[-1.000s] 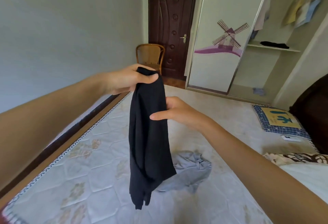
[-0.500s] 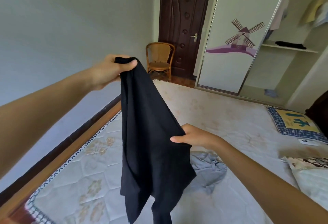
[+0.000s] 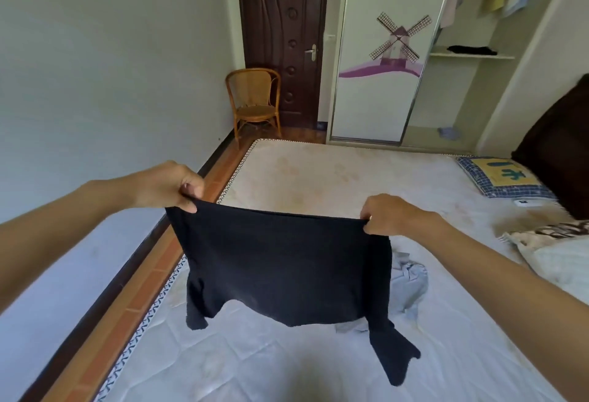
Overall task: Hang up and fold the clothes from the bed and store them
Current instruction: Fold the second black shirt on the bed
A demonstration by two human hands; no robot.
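Two hands: left hand (image 3: 165,186) and right hand (image 3: 387,215) each pinch a top corner of the black T-shirt (image 3: 287,264), fingers curled tight on the hem edge.
Garment: stretched wide between the grips, upside down, sleeves dangling at the bottom, hanging just above the mattress (image 3: 334,172).
Change: half a second ago it hung bunched from the left hand alone while the right hand felt along its side; now it is spread flat and square.
Meaning: likely ready to lay down for folding, or to carry to a hanger.
Still to do: crumpled grey garment (image 3: 409,277) lies on the mattress behind the shirt, partly hidden.
Storage: open wardrobe (image 3: 471,89) beyond the bed, dark folded item (image 3: 471,50) on its shelf, pale clothes hanging above.
Surroundings: wicker chair (image 3: 255,99) by the door (image 3: 282,19); blue checked pillow (image 3: 503,177) at right.
Obstacles: grey garment takes part of the folding space.
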